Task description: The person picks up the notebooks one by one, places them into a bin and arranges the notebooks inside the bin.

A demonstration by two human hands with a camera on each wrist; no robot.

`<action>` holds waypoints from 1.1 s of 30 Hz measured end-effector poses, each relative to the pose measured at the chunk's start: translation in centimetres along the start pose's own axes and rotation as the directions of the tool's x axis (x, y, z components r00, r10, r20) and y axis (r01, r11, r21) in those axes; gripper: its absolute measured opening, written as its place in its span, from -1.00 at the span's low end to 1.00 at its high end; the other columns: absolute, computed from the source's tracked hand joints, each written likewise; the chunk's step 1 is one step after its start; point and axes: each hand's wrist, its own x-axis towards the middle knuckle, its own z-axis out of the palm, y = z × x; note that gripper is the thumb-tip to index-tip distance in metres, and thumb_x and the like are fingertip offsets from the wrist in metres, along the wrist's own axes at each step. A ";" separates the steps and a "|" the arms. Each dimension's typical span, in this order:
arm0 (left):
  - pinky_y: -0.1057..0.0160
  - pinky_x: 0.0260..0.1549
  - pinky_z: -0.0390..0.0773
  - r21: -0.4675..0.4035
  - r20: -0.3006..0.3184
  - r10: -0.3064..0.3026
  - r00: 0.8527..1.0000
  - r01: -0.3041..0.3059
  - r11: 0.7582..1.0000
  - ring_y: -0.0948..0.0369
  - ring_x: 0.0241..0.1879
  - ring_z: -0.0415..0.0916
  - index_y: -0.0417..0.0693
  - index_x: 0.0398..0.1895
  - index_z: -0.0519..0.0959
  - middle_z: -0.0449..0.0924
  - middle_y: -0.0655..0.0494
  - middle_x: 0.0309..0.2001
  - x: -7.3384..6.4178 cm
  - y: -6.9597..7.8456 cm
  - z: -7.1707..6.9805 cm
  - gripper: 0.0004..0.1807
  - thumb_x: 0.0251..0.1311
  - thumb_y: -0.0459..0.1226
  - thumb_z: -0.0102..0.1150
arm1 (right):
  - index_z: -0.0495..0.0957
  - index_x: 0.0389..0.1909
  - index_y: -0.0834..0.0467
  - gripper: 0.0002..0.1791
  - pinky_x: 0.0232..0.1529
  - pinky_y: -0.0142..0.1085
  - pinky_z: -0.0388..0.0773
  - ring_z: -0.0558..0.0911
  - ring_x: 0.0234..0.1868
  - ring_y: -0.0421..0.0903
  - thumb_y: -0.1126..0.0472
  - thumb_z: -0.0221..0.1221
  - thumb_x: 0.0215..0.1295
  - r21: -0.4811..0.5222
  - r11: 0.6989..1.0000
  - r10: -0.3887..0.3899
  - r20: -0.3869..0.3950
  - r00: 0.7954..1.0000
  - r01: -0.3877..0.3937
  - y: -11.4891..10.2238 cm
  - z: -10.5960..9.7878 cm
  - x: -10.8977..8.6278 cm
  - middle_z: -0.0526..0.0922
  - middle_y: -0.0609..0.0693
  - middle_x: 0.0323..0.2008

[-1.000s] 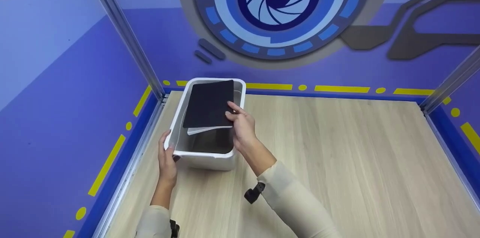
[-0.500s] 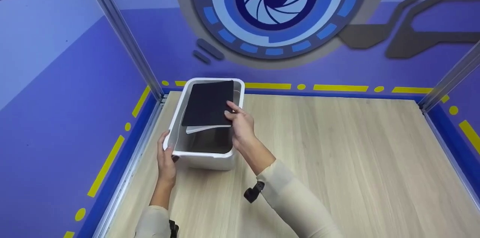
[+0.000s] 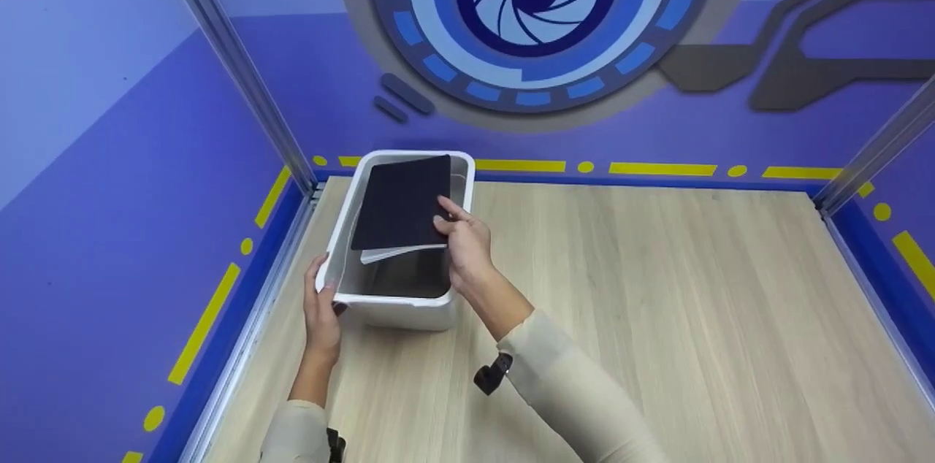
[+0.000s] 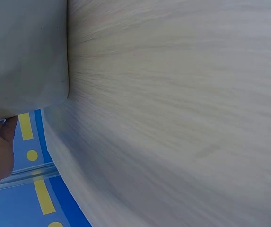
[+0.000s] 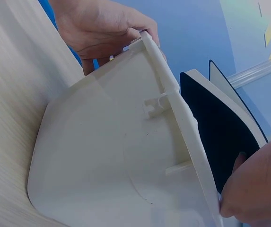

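A white plastic bin (image 3: 405, 313) stands on the wooden table, its open top facing up. My left hand (image 3: 321, 324) grips the rim at the bin's near left corner, thumb on the near side; the right wrist view also shows this left hand (image 5: 102, 28) at the rim. In my right hand (image 3: 467, 244) is a black-covered notebook (image 3: 402, 204), pinched at its right edge. It lies tilted across the bin's opening, partly below the rim line, with white pages (image 5: 230, 101) fanned a little from the cover. The fingers underneath the notebook are hidden.
The table (image 3: 657, 317) spreads to the right of the bin. A blue-purple back wall (image 3: 292, 76) rises just behind it, and a left side wall (image 3: 182, 178) with a metal rail (image 3: 274, 295) runs close by. Inside, the bin's bottom (image 3: 409, 277) looks dark.
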 end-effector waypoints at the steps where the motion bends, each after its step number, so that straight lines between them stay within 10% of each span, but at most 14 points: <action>1: 0.20 0.00 0.48 -0.003 -0.001 -0.004 1.000 0.004 1.000 0.00 0.26 0.35 0.15 0.65 0.18 0.29 -0.02 0.43 0.0 0.0 0.0 -0.42 0.62 -0.17 -0.29 | 0.56 0.44 0.14 -0.44 0.53 -0.12 0.42 0.49 0.53 0.05 0.40 0.15 0.44 -0.001 1.000 0.000 0.002 1.000 0.000 0.0 0.0 0.0 0.36 0.16 0.60; 13: 0.27 0.06 0.45 -0.024 -0.018 0.010 1.000 -0.010 1.000 -0.01 0.27 0.36 0.05 0.64 0.21 0.32 -0.02 0.42 -0.1 -0.1 0.1 -0.42 0.60 -0.23 -0.28 | 0.57 0.42 0.14 -0.44 0.61 -0.11 0.31 0.35 0.63 0.07 0.41 0.17 0.41 -0.025 1.000 -0.005 -0.010 1.000 0.005 0.0 -0.1 -0.1 0.31 0.16 0.63; 28: 0.28 -0.05 0.54 -0.017 0.001 -0.016 1.000 0.016 1.000 0.04 0.22 0.42 0.12 0.64 0.20 0.34 -0.07 0.42 0.0 0.1 -0.3 -0.41 0.59 -0.23 -0.31 | 0.54 0.46 0.16 -0.44 0.23 -0.24 0.66 0.71 0.25 0.02 0.42 0.11 0.46 0.063 0.996 0.061 0.027 0.998 -0.062 -1.0 0.0 0.8 0.49 0.17 0.52; 33: 0.31 0.00 0.54 -0.008 0.005 -0.006 1.000 0.006 1.000 0.06 0.25 0.40 0.13 0.65 0.19 0.32 -0.07 0.46 0.1 0.1 -0.2 -0.41 0.60 -0.23 -0.30 | 0.55 0.44 0.18 -0.44 0.41 -0.18 0.54 0.60 0.41 0.03 0.42 0.13 0.44 0.044 0.998 0.046 0.018 0.999 -0.047 -1.4 0.4 0.8 0.40 0.14 0.58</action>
